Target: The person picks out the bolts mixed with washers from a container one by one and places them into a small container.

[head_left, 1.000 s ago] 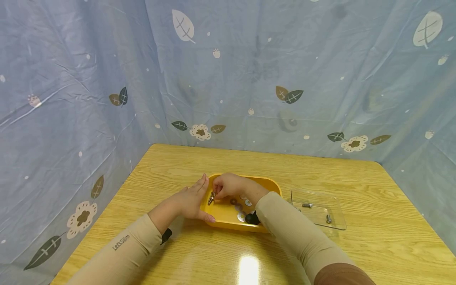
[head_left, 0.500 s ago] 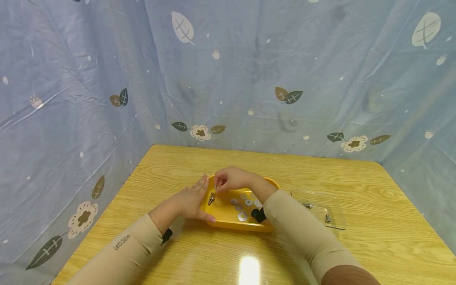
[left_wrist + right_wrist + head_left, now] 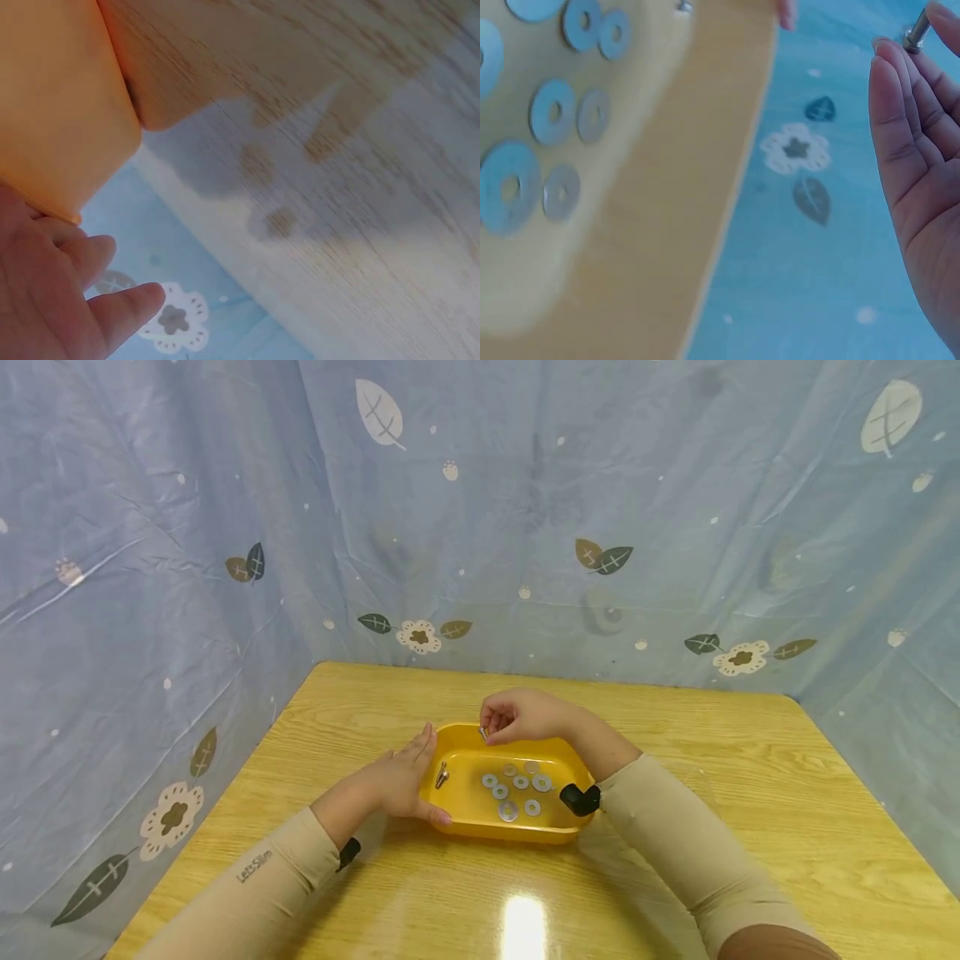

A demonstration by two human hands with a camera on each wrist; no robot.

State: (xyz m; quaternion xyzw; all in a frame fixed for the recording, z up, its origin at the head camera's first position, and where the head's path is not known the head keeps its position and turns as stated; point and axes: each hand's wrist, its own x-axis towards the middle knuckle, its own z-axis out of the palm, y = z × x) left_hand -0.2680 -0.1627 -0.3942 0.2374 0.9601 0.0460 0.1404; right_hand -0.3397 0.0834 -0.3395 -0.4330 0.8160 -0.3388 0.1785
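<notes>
A yellow tray [image 3: 498, 835] sits on the wooden table with several washers [image 3: 508, 811] on its floor. Small metal bolts [image 3: 442, 775] lie at its left end. My left hand [image 3: 397, 783] rests against the left end, fingers straight along the outside and thumb at the near rim. In the left wrist view, fingers [image 3: 56, 277] touch the rim. Over the far rim, my right hand [image 3: 525, 717] pinches a bolt [image 3: 916, 34] between thumb and fingertips. The right wrist view shows a ring or nut at the bolt's lower end.
Right of the yellow tray, a clear plastic tray [image 3: 701, 777] is mostly hidden behind the right sleeve [image 3: 675, 835]. A black wrist device [image 3: 580, 799] overhangs the yellow tray's right side. Blue patterned cloth [image 3: 480, 527] stands behind and beside the table [image 3: 420, 902].
My right hand has lifted from the tray's left end and moved right and back, bringing a bolt with it. More washers show now. My left hand has stayed in place.
</notes>
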